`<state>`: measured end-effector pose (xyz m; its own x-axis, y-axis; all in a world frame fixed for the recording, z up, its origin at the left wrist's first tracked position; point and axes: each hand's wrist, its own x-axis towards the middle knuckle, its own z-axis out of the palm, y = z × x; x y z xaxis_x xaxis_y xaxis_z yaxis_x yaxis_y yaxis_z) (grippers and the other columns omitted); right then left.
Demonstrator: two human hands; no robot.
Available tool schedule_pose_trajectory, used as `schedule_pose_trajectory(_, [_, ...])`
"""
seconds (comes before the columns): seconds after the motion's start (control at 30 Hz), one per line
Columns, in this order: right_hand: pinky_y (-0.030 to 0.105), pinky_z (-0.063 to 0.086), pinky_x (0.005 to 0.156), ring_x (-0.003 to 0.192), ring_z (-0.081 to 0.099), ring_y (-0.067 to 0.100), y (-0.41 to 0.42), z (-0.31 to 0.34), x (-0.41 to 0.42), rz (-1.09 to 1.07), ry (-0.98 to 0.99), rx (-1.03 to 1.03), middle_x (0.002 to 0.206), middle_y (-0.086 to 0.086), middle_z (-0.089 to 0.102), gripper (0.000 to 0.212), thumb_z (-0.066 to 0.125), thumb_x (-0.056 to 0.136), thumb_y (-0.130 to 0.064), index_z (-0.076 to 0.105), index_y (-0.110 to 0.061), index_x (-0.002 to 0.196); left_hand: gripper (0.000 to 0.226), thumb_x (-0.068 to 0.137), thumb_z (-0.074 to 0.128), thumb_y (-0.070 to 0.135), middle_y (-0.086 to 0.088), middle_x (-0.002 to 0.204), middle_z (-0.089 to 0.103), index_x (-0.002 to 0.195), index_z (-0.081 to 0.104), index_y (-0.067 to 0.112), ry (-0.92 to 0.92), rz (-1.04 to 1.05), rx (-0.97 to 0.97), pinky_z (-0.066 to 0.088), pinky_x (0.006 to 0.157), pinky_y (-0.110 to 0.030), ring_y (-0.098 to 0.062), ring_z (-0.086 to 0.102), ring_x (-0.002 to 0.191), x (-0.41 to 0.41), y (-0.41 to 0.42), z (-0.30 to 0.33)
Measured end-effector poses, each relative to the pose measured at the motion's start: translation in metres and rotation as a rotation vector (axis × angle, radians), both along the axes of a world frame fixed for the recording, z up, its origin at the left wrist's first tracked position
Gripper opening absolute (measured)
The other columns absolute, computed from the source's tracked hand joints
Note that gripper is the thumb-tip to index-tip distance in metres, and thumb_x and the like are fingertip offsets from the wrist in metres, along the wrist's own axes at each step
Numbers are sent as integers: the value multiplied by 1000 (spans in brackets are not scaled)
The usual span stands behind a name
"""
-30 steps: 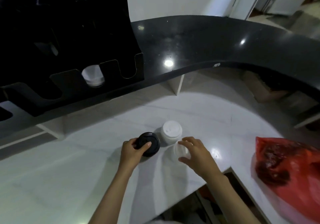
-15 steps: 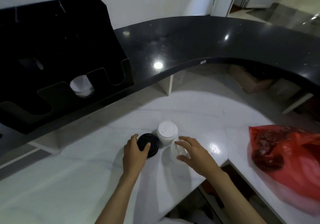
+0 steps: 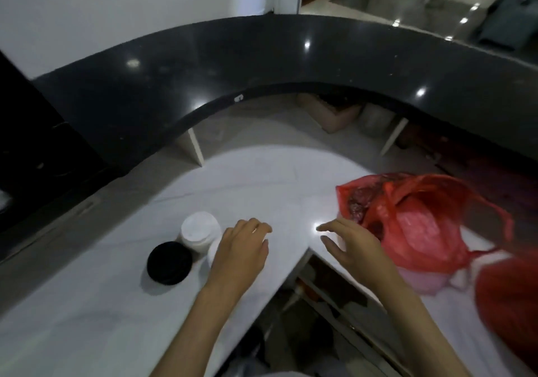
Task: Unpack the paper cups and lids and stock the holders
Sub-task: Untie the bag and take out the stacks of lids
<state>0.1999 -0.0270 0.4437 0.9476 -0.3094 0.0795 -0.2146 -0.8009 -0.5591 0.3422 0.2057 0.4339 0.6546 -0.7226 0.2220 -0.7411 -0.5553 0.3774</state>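
Head camera is showing both hands having let go of the lids: the left hand is hovering, grip loosely spread, beside the white lids and black lid on the white worktop; the right hand, fingers spread, is nearing the red bag.

Left hand covers most of small white stack; holder cut off at left edge.

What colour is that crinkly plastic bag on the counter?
The plastic bag is red and see-through, with something dark inside. The head view shows it best.
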Motion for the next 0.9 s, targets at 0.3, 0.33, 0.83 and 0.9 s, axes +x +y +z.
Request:
schedule_pose_trajectory(0.3, [23, 47, 66, 67, 61, -3, -112, -3, -75, -285, -38, 93, 74, -27, 64, 15, 70, 97, -20, 76, -30, 106, 61, 102, 56, 20, -7, 141, 60, 159, 35, 12, -2, -233, -165, 53, 94, -40, -25, 60, 115, -63, -178, 33])
schedule_pose_trajectory(0.33, [21, 43, 64, 63, 59, -4, -122, -7, -80, -305, -23, 115, 68, -29, 60, 16, 69, 98, -21, 76, -32, 106, 62, 103, 56, 18, -7, 142, 59, 160, 34, 13, 11, -222, -228, 50, 98, -38, -23, 58, 118, -70, -197, 37])
schedule_pose_trajectory(0.83, [38, 34, 118, 134, 49, 33, -228, -66, -46, -266, 194, 188, 145, 12, 52, 52, 67, 94, -13, 58, -14, 146, 74, 98, 56, 52, -15, 173, 10, 162, 25, 29, -202, -36, 595, 2, 123, -70, -40, 6, 159, -54, -347, -17])
schedule_pose_trajectory(0.9, [39, 28, 123, 144, 40, 34, -230, -70, -32, -277, 188, 195, 154, 14, 44, 60, 68, 91, -10, 54, -15, 150, 85, 97, 61, 48, -14, 172, 13, 164, 14, 27, -185, 2, 556, 9, 123, -69, -41, 12, 158, -48, -349, -19])
